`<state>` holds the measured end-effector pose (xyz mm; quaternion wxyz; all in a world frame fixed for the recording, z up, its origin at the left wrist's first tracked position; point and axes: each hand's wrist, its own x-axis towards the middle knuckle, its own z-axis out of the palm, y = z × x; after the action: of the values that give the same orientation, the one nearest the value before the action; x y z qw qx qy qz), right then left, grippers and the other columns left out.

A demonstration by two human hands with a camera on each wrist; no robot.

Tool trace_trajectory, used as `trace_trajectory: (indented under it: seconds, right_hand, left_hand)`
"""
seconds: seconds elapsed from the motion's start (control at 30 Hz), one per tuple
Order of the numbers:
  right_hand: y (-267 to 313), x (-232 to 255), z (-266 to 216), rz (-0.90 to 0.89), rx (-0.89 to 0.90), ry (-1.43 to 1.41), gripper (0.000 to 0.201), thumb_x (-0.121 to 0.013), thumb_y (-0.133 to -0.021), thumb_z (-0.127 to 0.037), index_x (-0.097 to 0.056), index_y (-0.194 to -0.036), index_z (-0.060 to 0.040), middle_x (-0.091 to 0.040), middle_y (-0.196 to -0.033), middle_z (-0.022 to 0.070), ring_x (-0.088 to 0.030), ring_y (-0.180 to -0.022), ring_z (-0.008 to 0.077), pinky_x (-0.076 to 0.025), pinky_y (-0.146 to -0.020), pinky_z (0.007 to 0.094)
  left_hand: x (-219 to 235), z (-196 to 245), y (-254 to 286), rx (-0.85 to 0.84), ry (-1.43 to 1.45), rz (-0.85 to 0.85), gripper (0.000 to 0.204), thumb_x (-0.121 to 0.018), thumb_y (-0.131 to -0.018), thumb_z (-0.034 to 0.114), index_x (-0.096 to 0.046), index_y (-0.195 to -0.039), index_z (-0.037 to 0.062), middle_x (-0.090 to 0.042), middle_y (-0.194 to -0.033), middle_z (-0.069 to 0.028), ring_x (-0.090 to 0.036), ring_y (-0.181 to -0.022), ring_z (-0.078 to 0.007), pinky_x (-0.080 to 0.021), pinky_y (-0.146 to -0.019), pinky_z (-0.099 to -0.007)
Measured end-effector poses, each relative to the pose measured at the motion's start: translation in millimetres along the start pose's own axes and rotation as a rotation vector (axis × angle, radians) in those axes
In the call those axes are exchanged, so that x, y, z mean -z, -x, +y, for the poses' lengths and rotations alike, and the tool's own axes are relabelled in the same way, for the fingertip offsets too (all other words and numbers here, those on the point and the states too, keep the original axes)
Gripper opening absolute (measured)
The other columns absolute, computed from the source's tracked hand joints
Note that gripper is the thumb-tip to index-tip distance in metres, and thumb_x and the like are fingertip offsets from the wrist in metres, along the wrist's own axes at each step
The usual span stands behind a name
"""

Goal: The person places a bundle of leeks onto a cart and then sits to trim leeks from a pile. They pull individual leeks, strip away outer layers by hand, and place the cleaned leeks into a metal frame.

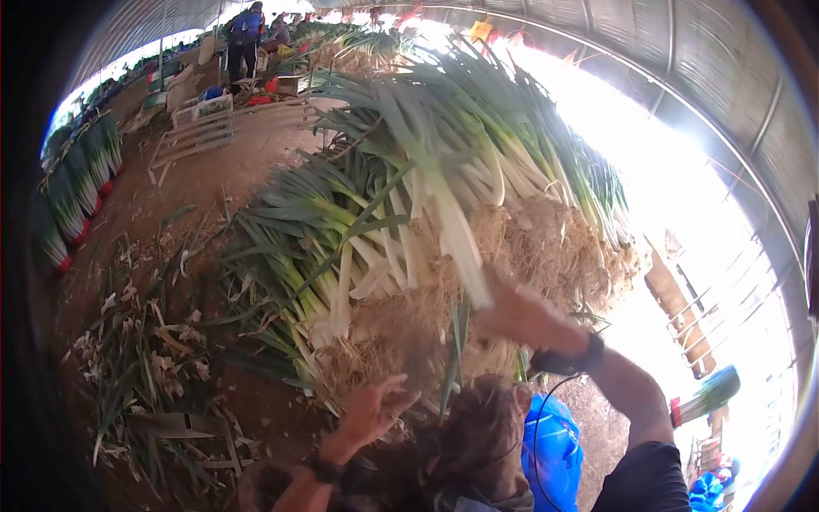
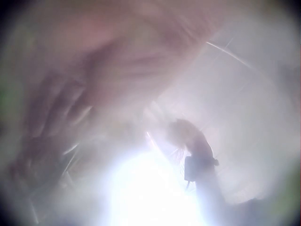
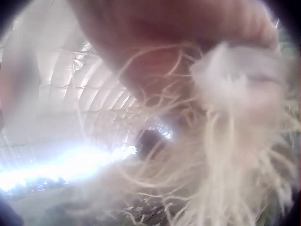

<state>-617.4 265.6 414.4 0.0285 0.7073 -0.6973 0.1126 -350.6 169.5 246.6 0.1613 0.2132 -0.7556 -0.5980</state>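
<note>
In the head view my right hand (image 1: 519, 316) grips a single leek (image 1: 461, 243) low on its white stem, near the root end. The leek slants up and away over the leek pile (image 1: 409, 264), green leaves toward the far side. Stringy pale roots (image 3: 218, 150) hang close below the hand in the right wrist view. My left hand (image 1: 374, 416) holds nothing, its fingers loosely bent beside the roots at the pile's near edge. Haze and glare blur the left wrist view, where the left hand (image 2: 127, 70) fills the upper part.
Trimmed leaves (image 1: 153, 367) litter the floor at left. Leek bundles with red bands (image 1: 81, 192) stand in a row at far left; another bundle (image 1: 706, 394) is at right. A blue plastic bag (image 1: 553, 448) lies near me. Beyond are a slatted rack (image 1: 196, 141) and a standing person (image 1: 243, 43).
</note>
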Motion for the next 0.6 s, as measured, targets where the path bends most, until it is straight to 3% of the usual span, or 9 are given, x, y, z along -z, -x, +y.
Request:
trace_trajectory:
  seconds: [0.03,0.1,0.17,0.23,0.37,0.43,0.47,0.53,0.6]
  right_hand:
    - [15,-24,-4,0.192,0.368,0.367,0.046,-0.069,-0.082,-0.029,-0.059,-0.116,0.0010,-0.058,-0.119,0.0200,-0.062,-0.100,0.0270,-0.054,-0.073,0.0385]
    - [30,-48,-46,-0.145,-0.126,0.000,0.042,-0.064,-0.082,-0.026,-0.060,-0.112,0.0038,-0.054,-0.123,0.0294,-0.061,-0.098,0.0355,-0.056,-0.072,0.0431]
    - [48,-57,-86,-0.244,0.162,0.460,0.048,-0.060,-0.084,-0.024,-0.053,-0.118,0.0093,-0.053,-0.121,0.0345,-0.061,-0.093,0.0381,-0.056,-0.067,0.0432]
    - [79,-104,-98,-0.196,0.097,0.072,0.052,-0.061,-0.082,-0.027,-0.052,-0.118,0.0087,-0.055,-0.114,0.0333,-0.063,-0.094,0.0325,-0.055,-0.062,0.0401]
    - [84,-96,-125,-0.289,0.035,-0.291,0.046,-0.061,-0.087,-0.028,-0.052,-0.124,-0.0008,-0.049,-0.130,0.0277,-0.066,-0.091,0.0346,-0.056,-0.058,0.0364]
    - [60,-75,-109,-0.787,0.063,-0.286,0.039,-0.060,-0.089,-0.026,-0.056,-0.121,-0.0038,-0.054,-0.125,0.0222,-0.067,-0.089,0.0308,-0.057,-0.067,0.0395]
    - [55,-67,-97,-0.796,0.069,-0.290,0.039,-0.060,-0.089,-0.026,-0.056,-0.121,-0.0038,-0.054,-0.125,0.0222,-0.067,-0.089,0.0308,-0.057,-0.067,0.0395]
    - [44,-57,-65,-0.096,0.595,-0.088,0.036,-0.058,-0.091,-0.024,-0.057,-0.122,-0.0069,-0.059,-0.116,0.0152,-0.067,-0.089,0.0261,-0.055,-0.073,0.0412]
    - [24,-60,-42,-0.114,0.333,-0.028,0.040,-0.054,-0.090,-0.018,-0.057,-0.126,0.0005,-0.058,-0.122,0.0176,-0.062,-0.106,0.0280,-0.053,-0.080,0.0353]
  left_hand:
    - [-5,-3,-1,-0.001,-0.003,-0.003,0.051,-0.069,-0.091,0.036,-0.059,-0.125,-0.0013,-0.071,-0.096,-0.0139,-0.070,-0.088,-0.0223,-0.053,-0.079,-0.0349]
    - [-14,-7,-5,0.055,0.453,-0.022,0.057,-0.068,-0.093,0.033,-0.053,-0.131,-0.0065,-0.070,-0.102,-0.0102,-0.067,-0.093,-0.0194,-0.053,-0.083,-0.0323]
    - [-21,8,-3,0.060,0.636,0.014,0.056,-0.068,-0.092,0.031,-0.053,-0.131,-0.0061,-0.069,-0.105,-0.0105,-0.066,-0.093,-0.0193,-0.052,-0.082,-0.0312]
    - [-25,12,-3,0.066,0.819,0.045,0.054,-0.069,-0.092,0.030,-0.054,-0.130,-0.0058,-0.068,-0.108,-0.0108,-0.066,-0.094,-0.0192,-0.052,-0.082,-0.0301]
    - [-26,19,4,0.280,0.821,-0.016,0.031,-0.064,-0.092,0.024,-0.060,-0.110,-0.0009,-0.064,-0.092,-0.0058,-0.061,-0.081,-0.0152,-0.051,-0.073,-0.0292]
    - [-22,18,8,0.438,0.769,0.061,0.023,-0.061,-0.093,0.022,-0.060,-0.101,0.0012,-0.061,-0.085,-0.0034,-0.059,-0.076,-0.0140,-0.050,-0.070,-0.0291]
    - [-13,11,9,0.450,0.799,0.110,0.020,-0.060,-0.092,0.021,-0.059,-0.098,0.0022,-0.057,-0.081,-0.0027,-0.057,-0.072,-0.0140,-0.049,-0.067,-0.0293]
    - [6,1,11,0.460,0.825,0.170,0.018,-0.059,-0.092,0.021,-0.058,-0.095,0.0032,-0.054,-0.077,-0.0020,-0.054,-0.068,-0.0140,-0.048,-0.065,-0.0295]
    - [24,-2,13,0.331,0.998,0.416,0.020,-0.059,-0.092,0.021,-0.057,-0.098,0.0020,-0.054,-0.079,-0.0037,-0.054,-0.067,-0.0148,-0.047,-0.063,-0.0296]
